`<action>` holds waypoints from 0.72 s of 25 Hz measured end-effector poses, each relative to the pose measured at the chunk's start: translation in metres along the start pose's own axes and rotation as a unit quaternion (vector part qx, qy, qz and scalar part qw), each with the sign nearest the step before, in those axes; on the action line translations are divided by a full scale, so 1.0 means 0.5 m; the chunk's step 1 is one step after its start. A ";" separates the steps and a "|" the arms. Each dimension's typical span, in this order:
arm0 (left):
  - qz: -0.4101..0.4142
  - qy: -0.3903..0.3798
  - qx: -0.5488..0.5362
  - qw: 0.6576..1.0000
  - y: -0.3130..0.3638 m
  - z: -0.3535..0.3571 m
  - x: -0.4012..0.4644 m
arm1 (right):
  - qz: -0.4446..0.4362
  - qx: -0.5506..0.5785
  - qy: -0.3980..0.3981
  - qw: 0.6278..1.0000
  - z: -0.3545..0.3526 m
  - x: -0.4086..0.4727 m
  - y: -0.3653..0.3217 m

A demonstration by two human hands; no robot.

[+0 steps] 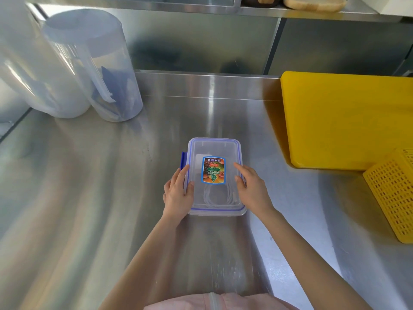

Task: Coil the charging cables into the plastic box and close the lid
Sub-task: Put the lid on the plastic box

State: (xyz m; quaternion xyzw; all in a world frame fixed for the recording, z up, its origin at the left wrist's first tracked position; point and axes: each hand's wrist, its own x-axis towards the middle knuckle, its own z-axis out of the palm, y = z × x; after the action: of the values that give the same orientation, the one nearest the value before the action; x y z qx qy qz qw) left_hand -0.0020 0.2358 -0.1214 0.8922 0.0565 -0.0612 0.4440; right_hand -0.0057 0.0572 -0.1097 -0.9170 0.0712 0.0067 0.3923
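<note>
1. Nearest in: both forearms reaching forward over the steel counter (pixel 93 198), a pink garment just at the bottom edge
2. Left hand (pixel 178 193) on the box's left side, thumb laid over the lid edge, fingers reaching up along the side toward the blue latch (pixel 183 161); holding the rim, not yet on the latch proper
3. Right hand (pixel 250 186) on the right rim, fingers fairly straight and pressing down on the lid edge; right-side latch hidden under the hand, so cannot tell whether snapped
4. Plastic box (pixel 215 175) dead centre between the hands, long axis running away from the body, lid (pixel 214 148) seated on top with a bright label (pixel 213 169) in the middle
5. White charging cable (pixel 218 196) coiled inside at the near end, seen through the clear lid
6. Key relation: left latch sticking out sideways, apparently unfastened, just ahead of the left fingertips; left hand the nearer one, likely a short slide forward and a press down
7. Further right, well apart: yellow basket (pixel 395 193), then yellow cutting board (pixel 348 119)
8. Far left: clear plastic rolls (pixel 93 63) by the back wall; nothing in the way of the latches
</note>
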 end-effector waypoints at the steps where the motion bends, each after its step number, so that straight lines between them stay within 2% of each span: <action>1: -0.014 -0.007 -0.024 1.000 0.001 0.000 0.001 | -0.003 -0.001 0.000 1.000 0.001 0.001 0.002; 6: -0.077 -0.035 -0.158 0.984 -0.003 0.003 -0.003 | -0.011 0.013 0.006 1.000 0.003 -0.002 0.010; 10: -0.184 -0.079 -0.286 0.937 -0.021 -0.015 0.000 | -0.014 0.015 0.009 1.000 0.004 -0.003 0.013; 13: -0.200 -0.101 -0.336 0.915 -0.032 -0.020 -0.006 | -0.013 0.019 0.011 1.000 0.007 -0.004 0.014; 15: -0.183 -0.071 -0.323 0.926 -0.029 -0.014 -0.010 | -0.013 0.019 0.013 1.000 0.009 -0.004 0.015; 18: -0.123 0.026 -0.235 0.964 -0.017 -0.004 -0.015 | -0.015 0.018 0.014 1.000 0.010 -0.005 0.015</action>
State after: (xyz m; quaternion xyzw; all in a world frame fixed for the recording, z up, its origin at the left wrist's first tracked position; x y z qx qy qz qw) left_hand -0.0107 0.2420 -0.1255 0.7503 0.1906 -0.0770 0.6283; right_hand -0.0088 0.0560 -0.1184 -0.9106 0.0628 -0.0131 0.4082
